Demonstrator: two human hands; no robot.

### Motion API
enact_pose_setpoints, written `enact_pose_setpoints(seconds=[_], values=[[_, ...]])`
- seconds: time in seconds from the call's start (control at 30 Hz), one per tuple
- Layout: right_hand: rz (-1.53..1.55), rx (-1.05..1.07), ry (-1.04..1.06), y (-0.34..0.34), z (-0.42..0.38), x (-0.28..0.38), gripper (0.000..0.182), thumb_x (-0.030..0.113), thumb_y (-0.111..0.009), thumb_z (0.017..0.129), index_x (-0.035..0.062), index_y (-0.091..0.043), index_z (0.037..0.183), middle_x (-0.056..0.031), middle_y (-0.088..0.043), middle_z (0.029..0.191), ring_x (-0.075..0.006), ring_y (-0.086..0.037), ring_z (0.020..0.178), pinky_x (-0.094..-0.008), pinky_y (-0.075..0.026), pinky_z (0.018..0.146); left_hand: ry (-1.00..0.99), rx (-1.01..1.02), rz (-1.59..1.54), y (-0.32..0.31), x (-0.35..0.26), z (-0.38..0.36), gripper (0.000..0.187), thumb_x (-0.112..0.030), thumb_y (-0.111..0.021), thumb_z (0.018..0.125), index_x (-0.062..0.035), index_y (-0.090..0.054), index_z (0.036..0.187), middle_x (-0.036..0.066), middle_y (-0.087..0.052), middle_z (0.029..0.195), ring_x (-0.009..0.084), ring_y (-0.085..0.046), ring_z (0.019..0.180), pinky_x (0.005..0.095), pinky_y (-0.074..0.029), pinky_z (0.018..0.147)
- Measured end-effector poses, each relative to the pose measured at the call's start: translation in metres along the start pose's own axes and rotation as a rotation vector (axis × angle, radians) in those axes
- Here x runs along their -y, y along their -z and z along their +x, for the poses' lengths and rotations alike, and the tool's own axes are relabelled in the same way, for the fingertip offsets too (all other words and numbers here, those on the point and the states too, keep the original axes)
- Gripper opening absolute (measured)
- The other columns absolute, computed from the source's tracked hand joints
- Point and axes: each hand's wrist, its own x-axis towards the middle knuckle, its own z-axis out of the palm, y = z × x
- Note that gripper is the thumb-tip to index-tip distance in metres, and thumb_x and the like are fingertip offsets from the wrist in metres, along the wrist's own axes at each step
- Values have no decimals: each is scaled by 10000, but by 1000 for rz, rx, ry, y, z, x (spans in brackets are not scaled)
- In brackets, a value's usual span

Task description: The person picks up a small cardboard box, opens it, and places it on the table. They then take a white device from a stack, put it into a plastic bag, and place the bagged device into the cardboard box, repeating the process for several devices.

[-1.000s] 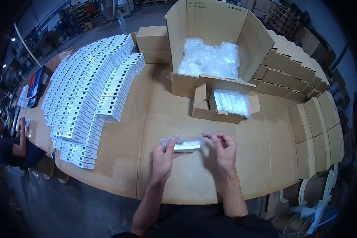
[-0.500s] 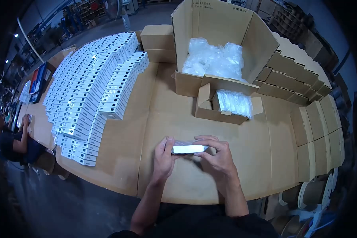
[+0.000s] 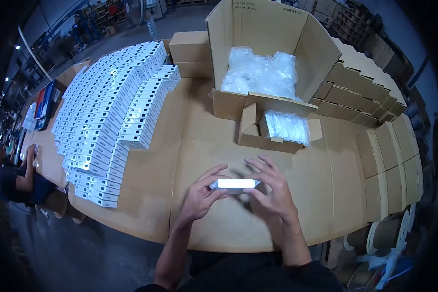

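Note:
A small flat white box (image 3: pixel 236 184), with what looks like clear wrap at its ends, is held level above the table between both hands. My left hand (image 3: pixel 202 194) grips its left end between thumb and fingers. At the right end, my right hand (image 3: pixel 272 189) pinches it with thumb below and a finger against the side, other fingers raised. Beyond the hands stands an open carton (image 3: pixel 263 141) holding a row of clear plastic-wrapped packs (image 3: pixel 287 127).
Stacked white boxes (image 3: pixel 102 112) cover the table's left side. A tall open carton (image 3: pixel 321 61) at the back holds clear plastic bags (image 3: pixel 260 73). Brown cartons (image 3: pixel 389 165) line the right edge. Another person (image 3: pixel 22 175) sits at far left.
Both hands have shifted their hold on the white box; fingers that lay over it are lifted and spread. Its narrow side now faces me more squarely.

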Motion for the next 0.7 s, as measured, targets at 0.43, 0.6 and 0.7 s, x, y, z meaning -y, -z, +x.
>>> enact_pose_setpoints(seconds=[0.43, 0.6, 0.7], values=[[-185, -164, 33, 56, 29, 6, 184, -12, -775, 828, 14, -685, 986, -112, -667, 871, -224, -690, 681, -326, -569, 589, -66, -64, 378, -3, -14, 43, 873, -67, -772, 876, -125, -293, 1603, 152, -338, 1616, 361, -386, 1467, 492, -402, 1149], [-48, -593, -122, 44, 44, -18, 121, -57, -736, 878, -30, -627, 925, -107, -600, 866, -175, -675, 689, -277, -576, 541, -289, -3, 1201, -3, -9, 66, 847, -212, -747, 900, -230, -295, 1617, 193, -421, 1518, 425, -434, 1381, 667, -313, 1147], [-218, -658, -54, 25, 52, -30, 128, -66, -736, 868, -28, -632, 932, -111, -594, 855, -194, -657, 692, -296, -598, 551, -378, -86, 1608, -7, 6, 81, 892, -268, -740, 894, -333, -246, 1633, 149, -500, 1433, 420, -478, 1298, 741, -279, 1110]])
